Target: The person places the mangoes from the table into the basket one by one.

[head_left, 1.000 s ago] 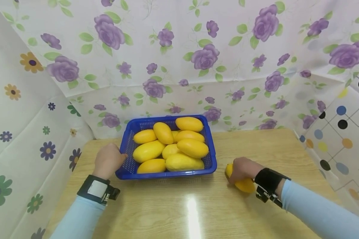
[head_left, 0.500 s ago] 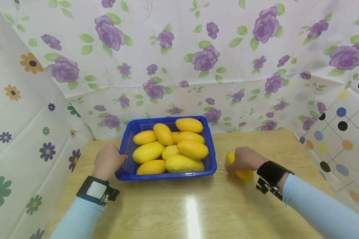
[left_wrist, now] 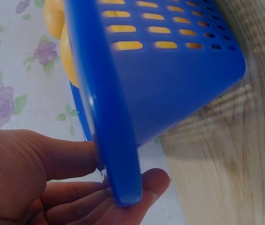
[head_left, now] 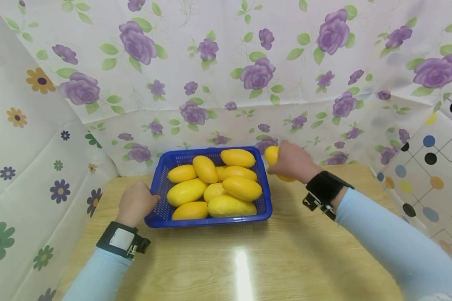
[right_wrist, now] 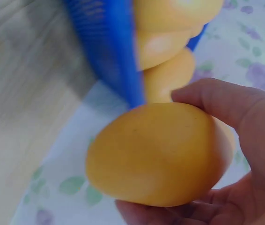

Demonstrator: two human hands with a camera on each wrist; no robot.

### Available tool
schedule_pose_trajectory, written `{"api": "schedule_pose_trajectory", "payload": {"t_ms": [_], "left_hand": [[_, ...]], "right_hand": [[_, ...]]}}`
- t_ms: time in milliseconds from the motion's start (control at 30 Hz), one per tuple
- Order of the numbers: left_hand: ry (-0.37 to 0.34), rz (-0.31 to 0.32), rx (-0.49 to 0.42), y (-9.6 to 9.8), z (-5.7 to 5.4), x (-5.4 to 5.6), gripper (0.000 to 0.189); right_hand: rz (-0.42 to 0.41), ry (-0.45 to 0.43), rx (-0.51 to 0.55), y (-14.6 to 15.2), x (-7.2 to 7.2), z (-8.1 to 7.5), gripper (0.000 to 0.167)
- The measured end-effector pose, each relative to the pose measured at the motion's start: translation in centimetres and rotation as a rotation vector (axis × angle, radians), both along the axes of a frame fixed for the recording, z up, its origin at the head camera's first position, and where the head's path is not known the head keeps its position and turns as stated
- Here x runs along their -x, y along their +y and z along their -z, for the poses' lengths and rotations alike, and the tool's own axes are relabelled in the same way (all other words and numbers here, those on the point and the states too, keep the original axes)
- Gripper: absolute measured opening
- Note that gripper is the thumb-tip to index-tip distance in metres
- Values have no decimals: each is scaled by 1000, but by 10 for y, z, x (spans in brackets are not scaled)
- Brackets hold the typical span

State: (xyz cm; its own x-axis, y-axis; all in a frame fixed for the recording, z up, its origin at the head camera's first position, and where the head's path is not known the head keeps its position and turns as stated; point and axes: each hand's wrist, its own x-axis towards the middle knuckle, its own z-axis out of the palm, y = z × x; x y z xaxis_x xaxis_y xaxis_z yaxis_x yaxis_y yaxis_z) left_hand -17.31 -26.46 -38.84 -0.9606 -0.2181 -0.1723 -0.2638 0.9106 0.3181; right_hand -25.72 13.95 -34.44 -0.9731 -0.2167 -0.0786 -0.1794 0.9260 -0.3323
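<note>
A blue plastic basket (head_left: 208, 223) with slotted walls stands on the table, filled with several yellow mangoes (head_left: 242, 188). At its left side my left hand (head_left: 137, 203) pinches the rim; in the left wrist view the thumb lies on one side of the rim (left_wrist: 116, 154) and the fingers on the other. Just beyond the basket's right edge, my right hand (head_left: 294, 161) grips one mango (right_wrist: 156, 154), held above the table. The right wrist view shows thumb and fingers on opposite sides of this mango, with the basket close behind it.
The wooden table (head_left: 196, 267) extends in front of the basket and to its right. Behind stands a wall covered in purple-flowered cloth (head_left: 226, 104). Patterned sheets also close off the left and right sides.
My right hand has lifted the mango off the table and carried it back and leftward to the basket's right edge. The left hand and the basket have stayed put.
</note>
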Motion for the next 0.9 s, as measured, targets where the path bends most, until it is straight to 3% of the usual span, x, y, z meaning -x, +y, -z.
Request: {"api": "schedule_pose_trajectory", "payload": {"t_ms": [300, 500, 733, 900], "left_hand": [[11, 8, 4, 0, 2, 2, 32], [12, 9, -5, -1, 2, 2, 31], [7, 5, -3, -2, 1, 1, 30], [2, 1, -7, -2, 3, 2, 29]], "right_hand": [[-73, 90, 177, -78, 4, -21, 60], [-146, 93, 276, -130, -2, -26, 71], [-220, -39, 268, -173, -15, -12, 82], [-219, -97, 221, -189, -22, 4, 92]]}}
